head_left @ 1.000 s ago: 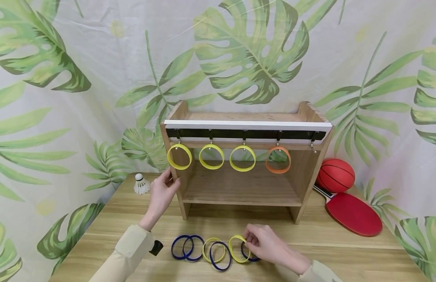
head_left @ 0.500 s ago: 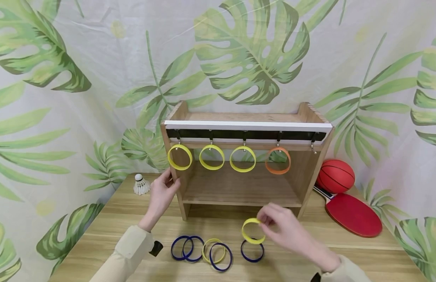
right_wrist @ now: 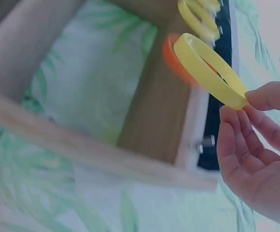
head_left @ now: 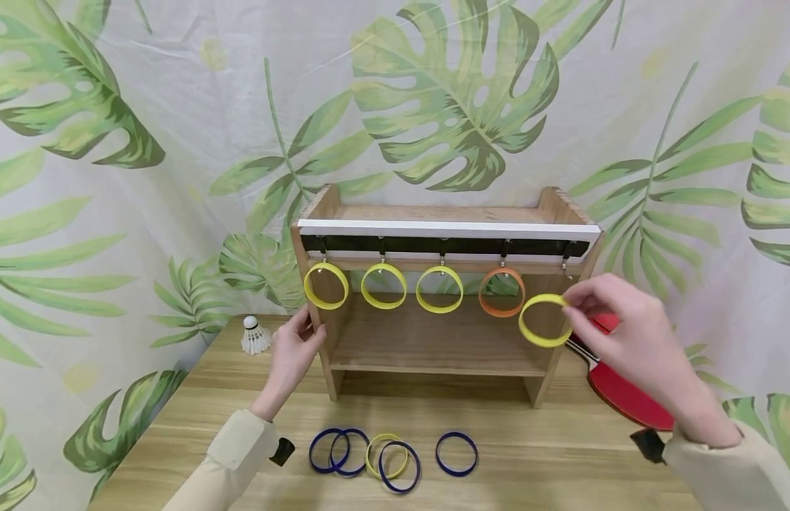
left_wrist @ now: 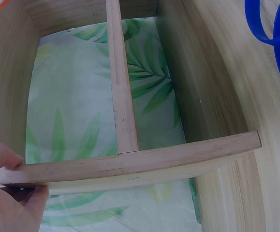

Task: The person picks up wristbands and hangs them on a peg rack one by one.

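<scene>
My right hand (head_left: 631,333) pinches a yellow wristband (head_left: 543,342) by its right edge, in front of the shelf's right side and just below the bare end hook (head_left: 564,267). In the right wrist view thumb and fingertips hold the band, which overlaps an orange wristband behind it. That orange wristband (head_left: 500,313) hangs on the fourth hook. Yellow wristbands (head_left: 439,309) hang from the three hooks to its left. With its thumb in front, my left hand (head_left: 297,351) grips the left side panel of the wooden shelf (left_wrist: 149,162).
Several dark blue wristbands (head_left: 456,473) lie on the table near the front, one of them across a yellow one. A shuttlecock (head_left: 255,337) stands left of the shelf. On the right, a red paddle (head_left: 627,394) and a red ball (head_left: 602,323) are partly behind my right hand.
My right hand has lifted the yellow wristband off the table and carried it up and right to the end hook. The left hand stays on the side panel.
</scene>
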Motion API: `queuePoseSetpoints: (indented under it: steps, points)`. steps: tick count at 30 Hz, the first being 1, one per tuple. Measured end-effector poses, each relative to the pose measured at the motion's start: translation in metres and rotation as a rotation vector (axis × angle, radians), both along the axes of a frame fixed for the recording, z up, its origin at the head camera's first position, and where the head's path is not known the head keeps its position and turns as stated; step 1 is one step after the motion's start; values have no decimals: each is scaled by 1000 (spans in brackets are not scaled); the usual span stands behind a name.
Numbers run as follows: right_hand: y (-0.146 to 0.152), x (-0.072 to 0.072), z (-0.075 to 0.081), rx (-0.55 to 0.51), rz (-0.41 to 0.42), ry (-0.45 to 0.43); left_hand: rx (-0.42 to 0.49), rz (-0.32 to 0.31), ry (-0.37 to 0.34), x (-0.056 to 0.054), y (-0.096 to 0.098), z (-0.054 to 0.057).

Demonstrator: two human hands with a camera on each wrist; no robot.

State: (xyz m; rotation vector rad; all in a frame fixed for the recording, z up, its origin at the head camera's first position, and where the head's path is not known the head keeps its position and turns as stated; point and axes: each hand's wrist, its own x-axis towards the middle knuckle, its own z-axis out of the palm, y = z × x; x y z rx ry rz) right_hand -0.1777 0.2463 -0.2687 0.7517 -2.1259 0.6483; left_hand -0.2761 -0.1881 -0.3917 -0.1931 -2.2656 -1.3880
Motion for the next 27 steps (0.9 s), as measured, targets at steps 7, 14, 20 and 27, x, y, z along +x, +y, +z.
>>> queuePoseSetpoints:
  steps: [7,14,20,27]
  points:
    - [18,-17,15,-53,-82,-37,11,2,-6,0,-1,0]
    - [22,-30,12,-18,-125,-51,22,-7,-26,2,-1,1]
    - [24,-33,7,24,-152,-17,28,-14,-23,1,-1,1]
    - [19,-13,-4,23,-130,46,3,-2,5,1,-1,0]
